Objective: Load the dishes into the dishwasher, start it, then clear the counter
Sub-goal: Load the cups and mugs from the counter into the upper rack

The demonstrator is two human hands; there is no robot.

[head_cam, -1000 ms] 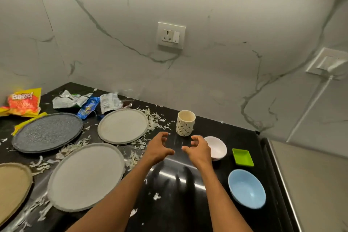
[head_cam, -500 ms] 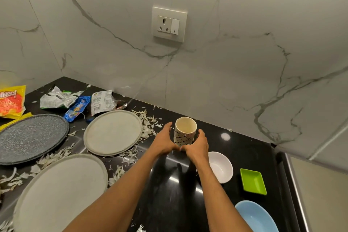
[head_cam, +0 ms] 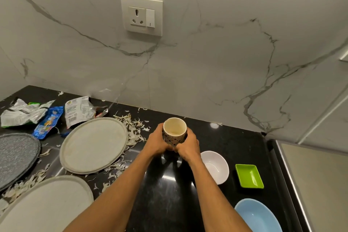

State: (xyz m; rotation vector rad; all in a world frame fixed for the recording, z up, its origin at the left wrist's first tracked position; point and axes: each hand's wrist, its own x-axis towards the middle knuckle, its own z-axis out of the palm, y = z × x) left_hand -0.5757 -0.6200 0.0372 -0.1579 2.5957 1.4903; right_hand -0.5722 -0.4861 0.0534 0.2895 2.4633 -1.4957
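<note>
Two hands, left hand (head_cam: 157,144) and right hand (head_cam: 188,146), were wrapped tight around the cup (head_cam: 174,131) | cup was held mid-frame | likely hard, breakable, light | best held by its sides.

Glossy black stone, matt plates, crinkled foil

The counter (head_cam: 169,184) is polished black stone, mirror-glossy, with light glare on it; the wall (head_cam: 207,71) is smooth grey-veined marble with a soft sheen. The cup (head_cam: 174,133), which looks ceramic, is matt cream inside with a dark printed pattern outside. The two pale grey plates (head_cam: 94,145) look matt and stone-like; the dark plate (head_cam: 17,156) is speckled and rough-textured. The white bowl (head_cam: 216,167), green dish (head_cam: 248,176) and blue bowl (head_cam: 258,216) are smooth and shiny, plastic-looking. The wrappers (head_cam: 56,115) are crumpled, shiny foil. The socket (head_cam: 142,16) is smooth plastic.
</note>
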